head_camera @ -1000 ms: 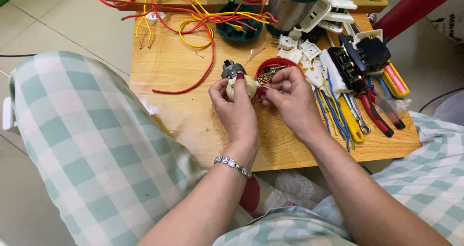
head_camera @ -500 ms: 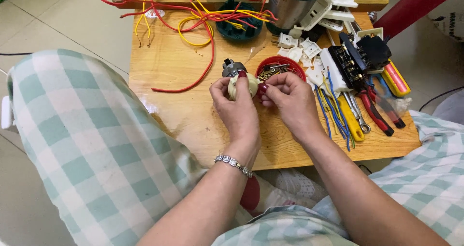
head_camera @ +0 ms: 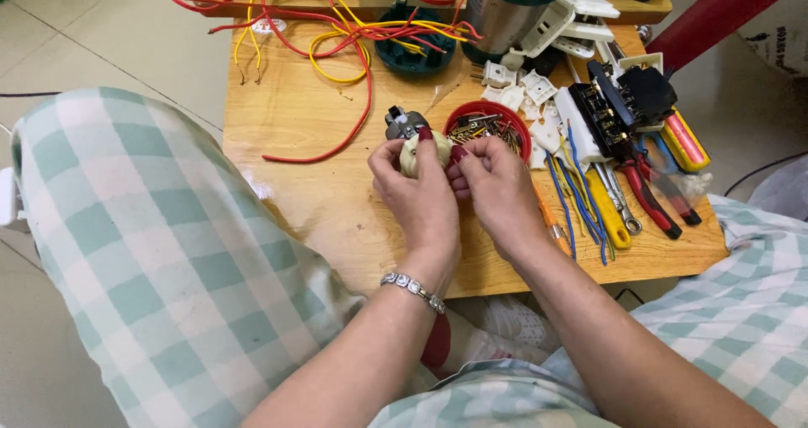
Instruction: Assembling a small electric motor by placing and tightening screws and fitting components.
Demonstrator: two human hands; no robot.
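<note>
Hands pinch a small cream plastic part over the worktop.
Left hand (head_camera: 417, 194) and right hand (head_camera: 497, 184) both grip the cream part (head_camera: 418, 152) above the wooden worktop (head_camera: 311, 116), beside a red bowl (head_camera: 488, 125) of screws. It looks light, rigid and smooth, best pinched at its edges. No readable packages or labels are near.

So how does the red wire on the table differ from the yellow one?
The long red wire curves down in a broad loop across the wooden table; the thinner yellow wire coils in tighter loops nearer the far edge. The red reaches closer to the hands. Both lie loose and tangled together.
</note>
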